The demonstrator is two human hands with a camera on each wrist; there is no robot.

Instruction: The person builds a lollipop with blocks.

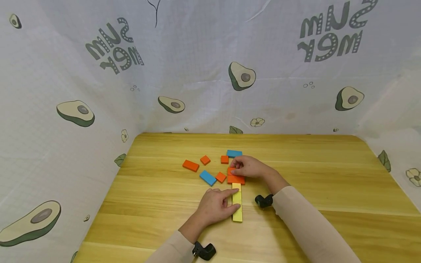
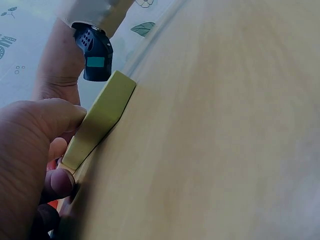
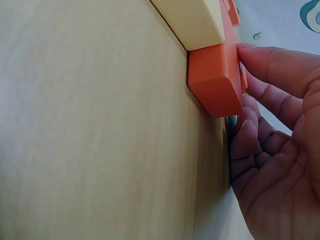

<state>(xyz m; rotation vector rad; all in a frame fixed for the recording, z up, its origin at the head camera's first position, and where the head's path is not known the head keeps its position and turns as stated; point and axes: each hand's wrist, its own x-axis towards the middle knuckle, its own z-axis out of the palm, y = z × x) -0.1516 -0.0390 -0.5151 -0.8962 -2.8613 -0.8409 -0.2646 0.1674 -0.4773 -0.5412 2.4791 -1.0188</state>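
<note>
A long yellow block (image 1: 237,215) and a small yellow block (image 1: 236,186) lie end to end in a line. My left hand (image 1: 214,205) rests over them, its straight index finger on the small one and its thumb on the long one. Across the far end of this line lies an orange block (image 1: 236,179). Just behind it, my right hand (image 1: 250,167) pinches another orange block (image 1: 231,170), partly hidden under the fingers. In the right wrist view the thumb is right at the edge of the near orange block (image 3: 215,80), which abuts a yellow block (image 3: 195,22).
Left of the hands lie a blue block (image 1: 208,178), a long orange block (image 1: 190,166) and small orange blocks (image 1: 205,160). Another blue block (image 1: 234,153) lies beyond the right hand. Patterned cloth (image 1: 210,73) hangs behind the wooden table (image 1: 158,204).
</note>
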